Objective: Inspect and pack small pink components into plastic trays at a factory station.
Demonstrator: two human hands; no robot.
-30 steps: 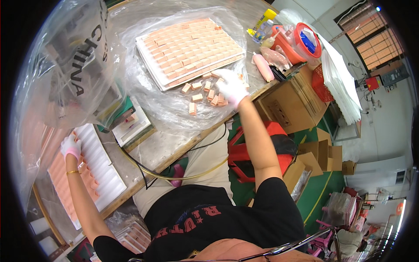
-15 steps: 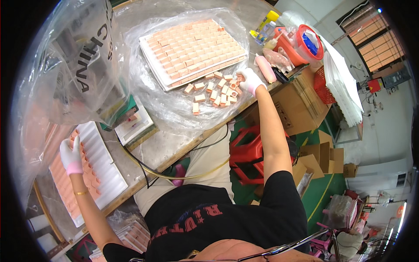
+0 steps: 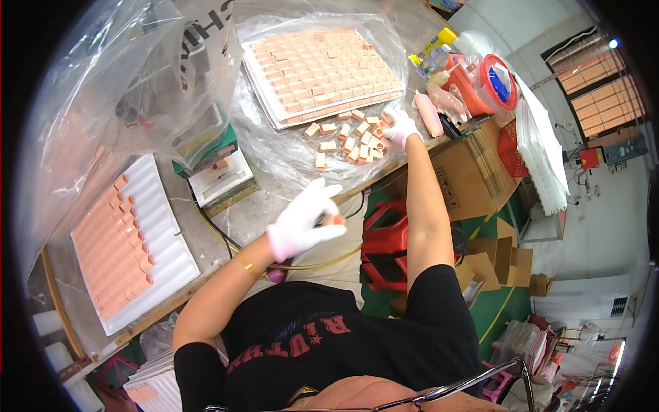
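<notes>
Low over the table's front edge is my left hand (image 3: 305,218), white-gloved, with some fingers stretched out and a small peach block (image 3: 334,220) held near the thumb. My right hand (image 3: 403,128), also gloved, reaches into the right side of a loose pile of peach blocks (image 3: 348,144). Its fingers bend down at the blocks; whether one is gripped is hidden. Behind the pile stands a white tray (image 3: 264,93) packed with rows of the same blocks. At the left lies a white ridged tray (image 3: 161,213), partly filled with rows of peach blocks (image 3: 113,244).
A small bench device (image 3: 223,180) stands between the trays under a hanging clear plastic bag (image 3: 137,89). Back right are a pink bottle (image 3: 428,115), a red container (image 3: 467,89) and a yellow tube (image 3: 439,41). A red stool (image 3: 384,240) stands below the table.
My left hand has left the ridged tray and swung right, now with a peach block in it. My right hand stays by the loose pile. The whole view has shifted slightly.
</notes>
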